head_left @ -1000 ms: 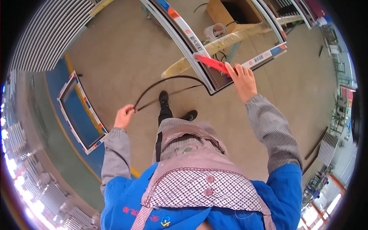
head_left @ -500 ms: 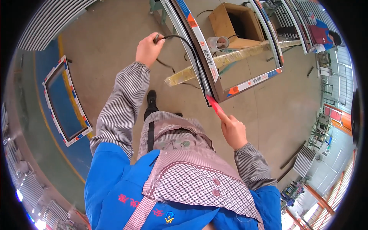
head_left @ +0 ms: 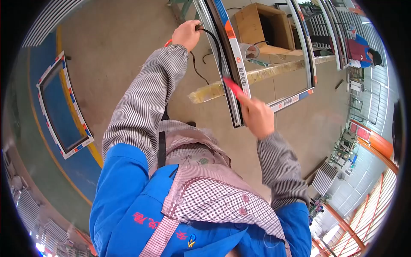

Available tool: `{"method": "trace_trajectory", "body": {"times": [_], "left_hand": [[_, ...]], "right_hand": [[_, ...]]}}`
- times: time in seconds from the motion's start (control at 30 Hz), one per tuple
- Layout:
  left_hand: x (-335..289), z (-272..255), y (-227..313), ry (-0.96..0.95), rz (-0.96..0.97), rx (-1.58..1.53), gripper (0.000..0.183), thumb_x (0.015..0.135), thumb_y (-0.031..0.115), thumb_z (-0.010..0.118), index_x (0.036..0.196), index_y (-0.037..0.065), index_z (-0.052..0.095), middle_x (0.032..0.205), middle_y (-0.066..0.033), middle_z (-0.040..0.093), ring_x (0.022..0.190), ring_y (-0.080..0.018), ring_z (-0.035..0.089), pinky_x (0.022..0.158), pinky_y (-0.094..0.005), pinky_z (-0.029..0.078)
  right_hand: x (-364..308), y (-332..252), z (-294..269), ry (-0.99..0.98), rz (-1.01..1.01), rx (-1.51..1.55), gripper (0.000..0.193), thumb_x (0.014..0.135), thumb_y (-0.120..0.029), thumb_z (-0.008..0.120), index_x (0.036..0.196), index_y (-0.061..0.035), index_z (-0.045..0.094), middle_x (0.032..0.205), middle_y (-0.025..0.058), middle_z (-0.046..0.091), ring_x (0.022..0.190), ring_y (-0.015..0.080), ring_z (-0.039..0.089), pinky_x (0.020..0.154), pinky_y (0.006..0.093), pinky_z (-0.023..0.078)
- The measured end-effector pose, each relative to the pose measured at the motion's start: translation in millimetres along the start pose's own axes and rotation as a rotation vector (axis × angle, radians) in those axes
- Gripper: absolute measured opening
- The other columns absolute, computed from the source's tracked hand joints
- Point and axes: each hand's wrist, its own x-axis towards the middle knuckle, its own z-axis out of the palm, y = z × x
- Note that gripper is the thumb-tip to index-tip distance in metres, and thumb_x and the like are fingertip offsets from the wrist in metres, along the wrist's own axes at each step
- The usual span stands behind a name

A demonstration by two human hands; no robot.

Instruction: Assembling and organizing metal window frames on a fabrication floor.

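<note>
My left hand [head_left: 187,35] is closed around a black rubber sealing strip [head_left: 218,47] at the far side. An orange-red piece [head_left: 168,42] juts out beside that palm; its kind is hidden. From the fingers the strip curves down to the near bar of a window frame [head_left: 239,68] and lies along its channel. My right hand [head_left: 259,118] grips a red hand tool [head_left: 233,88], its tip against the strip on the bar. The frame is dark and silver, with printed protective film on it.
A yellowish wrapped beam [head_left: 265,73] runs beneath the frame. Behind it are an open cardboard box [head_left: 261,28] and a clear cylinder [head_left: 250,51]. Another frame [head_left: 64,105] lies on the floor at the left. A co-worker [head_left: 361,50] is at the far right.
My left hand has moved farther away and to the right with the strip. My right hand and the red tool have moved farther up along the bar.
</note>
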Motion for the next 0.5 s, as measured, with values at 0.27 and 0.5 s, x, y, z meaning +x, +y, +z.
{"method": "trace_trajectory", "body": {"times": [0.27,0.5], "left_hand": [[26.1,12.7,-8.9,-0.106,0.049,-0.003,0.023,0.082,0.025,0.058,0.098,0.008,0.057,0.093,-0.0109,0.063,0.087,-0.0328,0.058,0.073,-0.0411,0.046],[35.5,16.5,-14.4,-0.146,-0.099,-0.091,0.035,0.079,0.028,0.064,0.101,0.005,0.051,0.089,-0.0163,0.063,0.086,-0.0336,0.059,0.074,-0.0404,0.046]], "right_hand": [[-21.9,10.4,-23.8,-0.270,0.089,0.065,0.031,0.077,-0.012,0.056,0.107,-0.0198,0.062,0.072,0.0133,0.060,0.064,0.0311,0.059,0.057,0.0405,0.046],[153.8,-27.5,-38.7,0.040,0.016,0.036,0.029,0.079,-0.020,0.053,0.106,-0.0195,0.063,0.077,0.0181,0.061,0.071,0.0336,0.060,0.062,0.0416,0.047]]}}
